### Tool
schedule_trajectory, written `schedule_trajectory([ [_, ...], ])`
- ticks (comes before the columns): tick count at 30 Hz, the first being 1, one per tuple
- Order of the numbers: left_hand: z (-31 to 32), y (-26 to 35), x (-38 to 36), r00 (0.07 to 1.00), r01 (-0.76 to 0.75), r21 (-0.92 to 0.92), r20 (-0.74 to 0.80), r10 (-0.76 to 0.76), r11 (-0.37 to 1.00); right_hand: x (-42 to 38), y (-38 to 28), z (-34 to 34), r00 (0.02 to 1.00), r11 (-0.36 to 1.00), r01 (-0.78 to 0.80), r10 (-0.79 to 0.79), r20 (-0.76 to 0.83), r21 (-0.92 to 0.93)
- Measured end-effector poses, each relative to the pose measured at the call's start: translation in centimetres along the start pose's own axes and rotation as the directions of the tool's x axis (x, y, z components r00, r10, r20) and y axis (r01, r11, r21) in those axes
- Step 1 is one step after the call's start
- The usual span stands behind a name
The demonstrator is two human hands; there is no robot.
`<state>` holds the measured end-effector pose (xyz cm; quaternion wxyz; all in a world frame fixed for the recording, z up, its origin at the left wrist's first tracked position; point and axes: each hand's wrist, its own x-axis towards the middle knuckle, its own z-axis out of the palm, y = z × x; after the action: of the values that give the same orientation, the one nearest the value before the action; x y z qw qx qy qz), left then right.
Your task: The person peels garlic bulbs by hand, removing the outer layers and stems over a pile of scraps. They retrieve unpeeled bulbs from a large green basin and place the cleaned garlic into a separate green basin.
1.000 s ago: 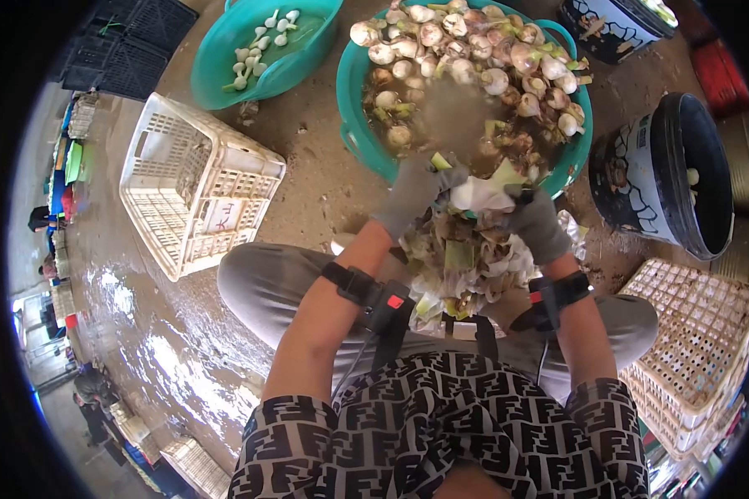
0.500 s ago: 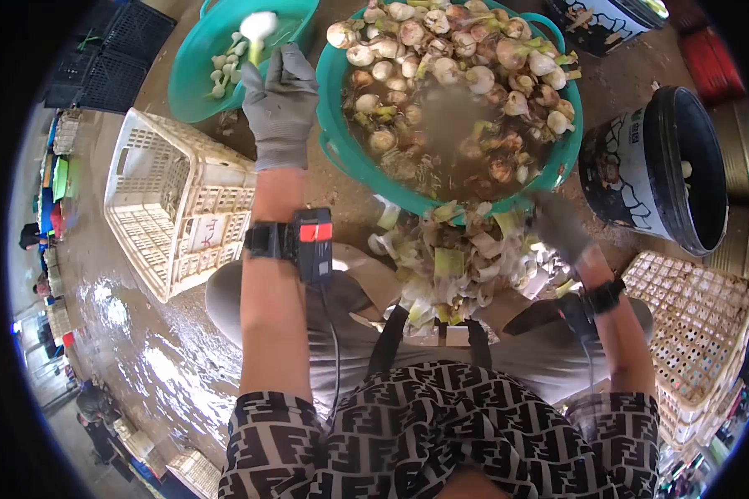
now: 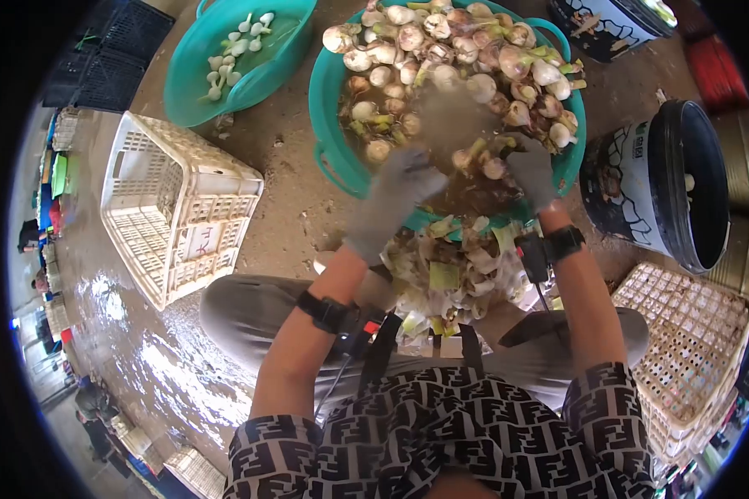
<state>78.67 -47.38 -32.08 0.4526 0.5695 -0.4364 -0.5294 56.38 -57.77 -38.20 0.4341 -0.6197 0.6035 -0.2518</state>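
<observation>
A large green tub (image 3: 331, 170) holds murky water and many garlic bulbs (image 3: 410, 37), some with stubs of green stem. My left hand (image 3: 398, 195), in a grey glove, is over the tub's near left rim, slightly blurred, thumb apart from the fingers, with nothing visible in it. On the right side of the water, my gloved right hand (image 3: 531, 170) has its fingers curled at a garlic bulb (image 3: 493, 169); its fingertips are partly hidden. Peeled white garlic bulbs (image 3: 240, 46) lie in a smaller green basin (image 3: 187, 100) at the upper left.
Stripped garlic skins (image 3: 445, 279) are heaped between my knees and the tub. A white plastic crate (image 3: 216, 233) stands at left, another crate (image 3: 682, 341) at right. Black buckets (image 3: 632, 183) are on the right. Wet floor (image 3: 154, 374) shines at lower left.
My left hand has come back from the small basin to the tub, and the white bulb it released now lies in the basin. My right hand has moved up into the tub among the bulbs.
</observation>
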Motion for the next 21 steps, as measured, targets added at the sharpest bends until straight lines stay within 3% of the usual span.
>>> schedule_trajectory([
  [1,1.5,-0.4,0.3,0.995,-0.094,0.249,-0.001,0.097,0.964,-0.7,-0.6,-0.4,0.993,0.959,-0.115,0.110,0.034,0.258],
  [2,3.0,-1.2,0.6,0.982,-0.175,0.482,0.021,0.189,0.858,-1.2,0.0,-0.6,0.983,0.983,0.181,-0.181,0.000,0.032],
  [3,4.0,-1.6,0.7,0.960,-0.241,0.683,0.065,0.272,0.689,-1.6,1.1,-0.6,0.888,0.869,0.456,-0.458,0.035,-0.195],
  [5,4.8,-1.5,0.2,0.975,-0.221,0.537,0.103,0.196,0.814,-5.1,-2.9,-0.6,0.779,0.758,0.618,-0.626,0.033,-0.209],
  [6,4.8,-1.3,0.0,0.979,-0.202,0.460,0.125,0.162,0.865,-6.5,-4.1,-0.2,0.926,0.908,0.371,-0.378,0.000,0.192],
  [7,4.5,-1.4,-0.1,0.958,-0.286,0.423,0.146,0.247,0.860,-7.6,-4.9,0.2,0.990,0.831,0.045,-0.110,0.084,0.555],
  [8,4.2,-1.6,-0.5,0.955,-0.296,0.441,0.150,0.256,0.847,-8.3,-5.2,0.3,0.957,0.545,-0.287,0.117,0.267,0.788],
  [10,3.9,-1.5,-1.4,0.948,-0.318,0.478,0.161,0.274,0.819,-8.9,-3.9,1.8,0.975,0.747,0.080,-0.197,0.105,0.660],
  [12,3.8,-1.2,-2.3,0.935,-0.353,0.482,0.168,0.311,0.802,-9.5,-3.3,2.2,0.955,0.852,0.181,-0.272,0.118,0.491],
  [15,3.5,-0.8,-3.0,0.947,-0.319,0.473,0.179,0.265,0.821,-10.2,-3.4,1.6,0.966,0.933,-0.002,-0.091,0.241,0.360],
  [16,3.5,-0.8,-3.3,0.956,-0.291,0.465,0.185,0.229,0.836,-10.4,-3.2,1.6,0.962,0.919,-0.002,-0.106,0.253,0.393],
  [18,3.4,-0.6,-3.8,0.959,-0.281,0.460,0.169,0.227,0.842,-10.6,-3.1,1.2,0.919,0.919,0.323,-0.362,0.155,0.227],
  [19,3.3,-0.5,-4.1,0.961,-0.275,0.457,0.159,0.226,0.846,-10.6,-3.1,0.9,0.799,0.803,0.595,-0.591,0.105,-0.010],
  [20,3.2,-0.7,-4.1,0.966,-0.246,0.367,0.162,0.199,0.897,-10.7,-3.1,0.8,0.616,0.577,0.777,-0.778,0.120,-0.251],
  [21,3.0,-1.0,-4.2,0.971,-0.213,0.275,0.167,0.171,0.938,-10.7,-3.1,0.7,0.647,0.624,0.761,-0.750,0.137,-0.177],
])
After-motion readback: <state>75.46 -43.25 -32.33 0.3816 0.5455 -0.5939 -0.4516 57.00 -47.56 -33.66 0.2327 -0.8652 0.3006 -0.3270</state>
